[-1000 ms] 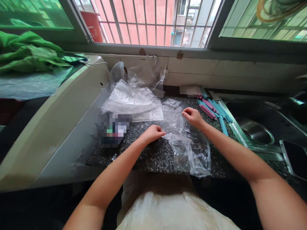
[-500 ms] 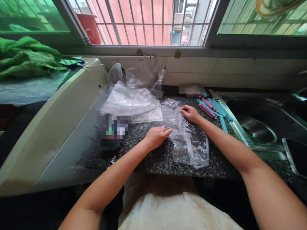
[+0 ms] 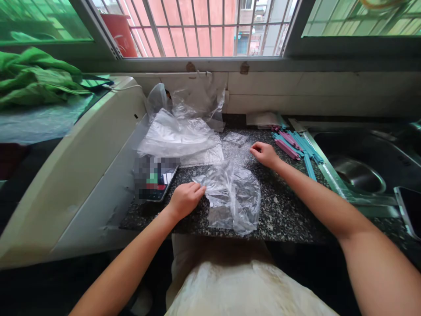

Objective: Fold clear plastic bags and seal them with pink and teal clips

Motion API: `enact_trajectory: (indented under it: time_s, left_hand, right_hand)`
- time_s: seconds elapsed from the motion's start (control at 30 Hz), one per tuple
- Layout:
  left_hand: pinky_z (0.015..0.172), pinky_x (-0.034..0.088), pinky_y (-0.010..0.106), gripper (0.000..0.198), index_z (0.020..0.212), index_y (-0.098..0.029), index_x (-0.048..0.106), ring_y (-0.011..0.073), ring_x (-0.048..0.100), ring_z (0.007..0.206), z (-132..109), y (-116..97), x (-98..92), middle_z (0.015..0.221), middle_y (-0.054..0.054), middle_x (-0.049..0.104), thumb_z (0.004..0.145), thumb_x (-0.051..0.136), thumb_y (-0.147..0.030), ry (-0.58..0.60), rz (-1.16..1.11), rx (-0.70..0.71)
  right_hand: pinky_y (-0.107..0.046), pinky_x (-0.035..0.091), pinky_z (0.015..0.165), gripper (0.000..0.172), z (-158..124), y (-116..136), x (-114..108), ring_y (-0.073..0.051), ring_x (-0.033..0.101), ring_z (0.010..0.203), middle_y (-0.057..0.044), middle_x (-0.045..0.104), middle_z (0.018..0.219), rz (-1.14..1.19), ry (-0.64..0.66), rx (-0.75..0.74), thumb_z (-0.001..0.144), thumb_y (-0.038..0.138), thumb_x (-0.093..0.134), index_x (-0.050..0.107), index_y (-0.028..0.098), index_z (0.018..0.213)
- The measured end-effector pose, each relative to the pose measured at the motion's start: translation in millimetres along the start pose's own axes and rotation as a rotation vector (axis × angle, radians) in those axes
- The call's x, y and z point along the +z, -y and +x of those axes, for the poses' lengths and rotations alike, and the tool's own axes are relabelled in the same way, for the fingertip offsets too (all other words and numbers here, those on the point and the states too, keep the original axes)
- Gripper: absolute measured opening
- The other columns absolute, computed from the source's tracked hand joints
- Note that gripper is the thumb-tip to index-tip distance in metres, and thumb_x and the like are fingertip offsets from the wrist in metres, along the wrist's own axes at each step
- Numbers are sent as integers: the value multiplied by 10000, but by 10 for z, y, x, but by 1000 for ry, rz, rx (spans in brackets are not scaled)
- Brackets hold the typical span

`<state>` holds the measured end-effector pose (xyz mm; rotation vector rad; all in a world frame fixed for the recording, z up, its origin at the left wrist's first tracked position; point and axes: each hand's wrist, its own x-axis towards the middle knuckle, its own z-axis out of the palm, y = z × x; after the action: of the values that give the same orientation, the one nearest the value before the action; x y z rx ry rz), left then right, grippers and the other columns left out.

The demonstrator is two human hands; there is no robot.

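A crumpled clear plastic bag (image 3: 233, 197) lies on the speckled counter in front of me. My left hand (image 3: 187, 198) is closed on its upper left corner, the thumb and fingers pressed together there. Higher up and to the right, my right hand (image 3: 265, 155) has its fingers curled into a pinch just above the counter. Whatever those fingertips hold, if anything, is too small to make out. Close to them, some small clear plastic packets (image 3: 236, 139) lie flat. The heap of larger clear plastic bags (image 3: 179, 136) sits beyond my left hand.
Blue and purple plastic strips (image 3: 292, 142) are piled beside the metal sink (image 3: 357, 175) on the right. A phone (image 3: 406, 206) rests near the sink's front edge. Left of the bags, a partly blurred-out dark device (image 3: 167, 182) leans by the white appliance (image 3: 95, 153).
My left hand has moved left and slightly down, and the clear bag has shifted left with it. My right hand stays nearly in place, now apart from the bag.
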<state>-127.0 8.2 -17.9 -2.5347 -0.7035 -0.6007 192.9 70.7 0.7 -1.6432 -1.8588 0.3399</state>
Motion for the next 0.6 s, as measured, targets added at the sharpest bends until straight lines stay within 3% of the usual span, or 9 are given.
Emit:
enact_trajectory:
  time_s: [0.03,0.13,0.23,0.27,0.33,0.4,0.5,0.6]
  left_hand:
    - [494,342,252,227,795,-154,606,118,489,519,-37,-5,-16,557,1,542,888,400,-173,-17,-4,-27]
    - [516,352,252,170,959,-132,586,116,494,540,-157,-80,-114,594,-2,553,878,465,-220,-59,-43,-61]
    - [512,334,252,210,1059,-134,541,107,464,519,-226,-222,-264,575,-26,512,863,478,-173,-74,-118,64]
    - [504,325,251,220,1072,-137,531,103,453,509,-223,-279,-305,567,-35,496,863,466,-152,-71,-145,126]
    - [485,302,252,226,1079,-144,521,98,438,491,-178,-399,-345,548,-49,469,864,452,-138,-73,-179,223]
    - [473,286,254,218,1075,-156,517,98,433,481,-103,-514,-322,537,-54,466,866,457,-149,-91,-196,260]
    - [484,302,262,153,985,-145,537,106,455,501,-13,-635,-228,570,-32,511,872,434,-154,-94,-220,233]
    - [495,308,264,138,882,-138,544,111,461,522,-17,-661,-183,582,-14,518,878,406,-152,-101,-258,183]
  right_hand:
    - [-265,395,627,138,-140,71,-61,-140,503,630,-36,595,675,0,-23,-32,765,265,503,573,166,697]
    - [-293,411,682,192,-745,300,-240,-155,513,689,-45,591,683,-53,-98,-437,822,318,499,570,184,703]
    - [-298,414,694,228,-1393,497,-298,-154,516,698,-33,596,701,-130,-69,-780,819,413,531,591,194,798]
    - [-304,413,709,282,-1561,545,-281,-157,520,708,-33,606,721,-174,-62,-835,803,466,543,598,192,835]
    - [-314,404,730,384,-1784,609,-206,-169,527,742,-45,622,763,-277,-65,-833,777,539,546,608,178,894]
    - [-316,390,747,340,-1858,633,-115,-173,530,771,-54,635,799,-364,-92,-750,803,490,539,614,177,911]
    - [-310,374,725,134,-1787,614,-46,-167,522,757,-45,638,778,-396,-92,-612,846,271,511,614,187,838]
    - [-307,386,699,133,-1657,545,-108,-166,513,735,-43,626,745,-291,-57,-506,844,173,478,593,187,779]
